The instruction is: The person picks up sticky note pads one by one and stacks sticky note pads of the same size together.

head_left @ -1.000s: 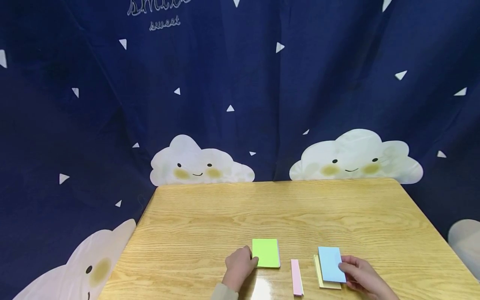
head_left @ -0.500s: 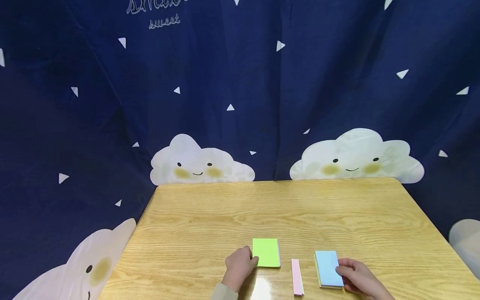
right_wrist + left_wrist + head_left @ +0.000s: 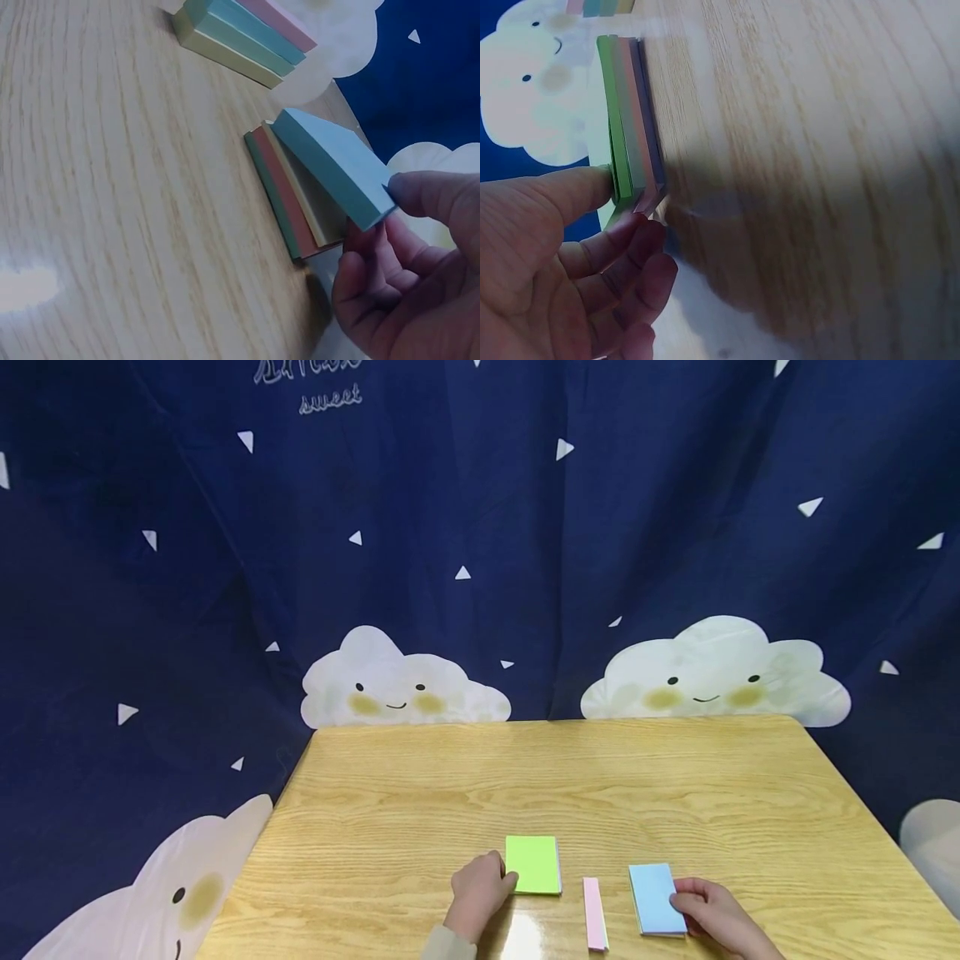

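My left hand pinches the near left corner of a square stack of sticky note pads. The stack has a lime green top; the left wrist view shows grey, pink and purple layers below, thumb on top and fingers at the side. My right hand pinches a light blue sticky note pad between thumb and fingers. In the right wrist view this pad is tilted, one edge touching a stack of yellow, pink and green pads, the hand's side raised. From the head view, the blue pad covers that stack.
A narrow stack of sticky note strips, pink on top, lies between the two hands. In the right wrist view its strips show teal and pale yellow layers. The wooden table ends at a dark blue curtain with printed clouds.
My right hand has moved the blue pad slightly left and toward me, so it now covers the yellow edge seen earlier. The left hand and its stack have stayed still.
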`<action>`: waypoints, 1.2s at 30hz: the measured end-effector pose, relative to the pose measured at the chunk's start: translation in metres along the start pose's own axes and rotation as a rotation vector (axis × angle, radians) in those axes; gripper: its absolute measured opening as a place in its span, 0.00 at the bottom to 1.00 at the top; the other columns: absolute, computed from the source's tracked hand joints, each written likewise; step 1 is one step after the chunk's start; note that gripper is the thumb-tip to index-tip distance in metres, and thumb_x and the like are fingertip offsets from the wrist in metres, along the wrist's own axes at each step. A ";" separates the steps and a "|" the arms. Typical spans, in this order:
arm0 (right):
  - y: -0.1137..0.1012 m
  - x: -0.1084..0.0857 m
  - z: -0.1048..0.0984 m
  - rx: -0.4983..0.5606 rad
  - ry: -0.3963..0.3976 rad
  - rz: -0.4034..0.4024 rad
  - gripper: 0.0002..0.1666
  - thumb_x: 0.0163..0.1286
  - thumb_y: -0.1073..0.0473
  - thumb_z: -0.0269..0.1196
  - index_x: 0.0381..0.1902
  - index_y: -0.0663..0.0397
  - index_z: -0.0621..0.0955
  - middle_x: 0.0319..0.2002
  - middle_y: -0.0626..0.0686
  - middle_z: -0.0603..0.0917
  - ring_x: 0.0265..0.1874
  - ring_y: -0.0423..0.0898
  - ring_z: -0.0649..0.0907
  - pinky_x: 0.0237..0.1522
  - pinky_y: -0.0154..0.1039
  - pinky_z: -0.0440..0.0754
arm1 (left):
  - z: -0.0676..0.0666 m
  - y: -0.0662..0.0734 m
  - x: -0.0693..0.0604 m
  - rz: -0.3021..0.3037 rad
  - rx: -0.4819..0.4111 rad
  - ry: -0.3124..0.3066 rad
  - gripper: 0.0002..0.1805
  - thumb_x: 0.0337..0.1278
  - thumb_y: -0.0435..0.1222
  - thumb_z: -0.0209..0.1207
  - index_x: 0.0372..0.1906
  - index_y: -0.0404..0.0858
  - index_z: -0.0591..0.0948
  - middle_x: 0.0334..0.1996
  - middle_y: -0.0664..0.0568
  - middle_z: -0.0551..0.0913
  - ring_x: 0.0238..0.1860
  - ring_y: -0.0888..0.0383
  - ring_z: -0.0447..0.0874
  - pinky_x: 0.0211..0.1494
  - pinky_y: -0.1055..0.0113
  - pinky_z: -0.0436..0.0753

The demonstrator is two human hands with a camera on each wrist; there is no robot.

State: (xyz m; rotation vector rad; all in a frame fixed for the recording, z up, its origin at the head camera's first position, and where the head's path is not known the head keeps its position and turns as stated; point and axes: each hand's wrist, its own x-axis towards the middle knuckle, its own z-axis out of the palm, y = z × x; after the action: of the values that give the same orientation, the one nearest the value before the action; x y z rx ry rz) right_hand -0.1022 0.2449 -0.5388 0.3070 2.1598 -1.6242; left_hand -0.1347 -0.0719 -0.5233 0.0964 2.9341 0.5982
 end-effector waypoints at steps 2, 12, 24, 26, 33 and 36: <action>-0.001 0.000 0.002 -0.015 0.038 0.003 0.25 0.62 0.61 0.55 0.47 0.82 0.66 0.29 0.51 0.78 0.29 0.43 0.77 0.30 0.38 0.77 | 0.000 0.000 0.000 0.002 0.001 0.005 0.12 0.49 0.43 0.57 0.21 0.42 0.71 0.17 0.58 0.70 0.18 0.61 0.67 0.24 0.61 0.68; 0.001 0.002 0.008 -0.094 0.154 -0.008 0.20 0.57 0.66 0.56 0.44 0.78 0.70 0.27 0.52 0.76 0.27 0.44 0.76 0.29 0.36 0.77 | 0.001 0.000 0.000 0.000 0.008 -0.001 0.12 0.49 0.43 0.57 0.21 0.42 0.71 0.17 0.58 0.70 0.19 0.61 0.67 0.23 0.61 0.69; 0.002 0.001 0.003 -0.109 0.179 -0.001 0.18 0.60 0.63 0.56 0.43 0.75 0.71 0.27 0.52 0.76 0.26 0.44 0.76 0.27 0.37 0.76 | 0.002 0.001 0.000 -0.001 0.011 -0.021 0.12 0.50 0.44 0.56 0.22 0.41 0.71 0.17 0.58 0.70 0.19 0.61 0.67 0.23 0.61 0.69; -0.001 0.001 0.000 -0.147 0.186 -0.029 0.18 0.62 0.62 0.55 0.43 0.74 0.71 0.28 0.52 0.75 0.26 0.43 0.74 0.26 0.34 0.74 | 0.001 0.001 0.000 0.002 0.015 -0.021 0.12 0.50 0.44 0.56 0.22 0.41 0.71 0.17 0.58 0.70 0.18 0.61 0.67 0.23 0.62 0.68; -0.019 0.005 -0.014 -0.373 0.229 -0.181 0.18 0.63 0.61 0.53 0.45 0.72 0.72 0.30 0.51 0.74 0.27 0.42 0.74 0.26 0.34 0.72 | -0.002 0.002 0.000 0.016 0.021 -0.020 0.11 0.50 0.43 0.55 0.23 0.41 0.72 0.17 0.57 0.70 0.18 0.61 0.66 0.23 0.62 0.69; -0.033 0.004 -0.017 -0.442 0.233 -0.239 0.19 0.64 0.60 0.53 0.47 0.71 0.72 0.33 0.52 0.76 0.33 0.46 0.77 0.32 0.38 0.74 | -0.006 0.004 0.001 0.027 0.010 -0.001 0.11 0.50 0.43 0.56 0.25 0.40 0.73 0.17 0.57 0.70 0.17 0.61 0.66 0.22 0.64 0.69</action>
State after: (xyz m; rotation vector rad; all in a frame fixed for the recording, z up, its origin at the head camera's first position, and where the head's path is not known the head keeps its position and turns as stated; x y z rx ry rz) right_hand -0.1225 0.2512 -0.5084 0.1090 2.7472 -1.2191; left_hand -0.1369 -0.0702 -0.5163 0.1372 2.9399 0.5874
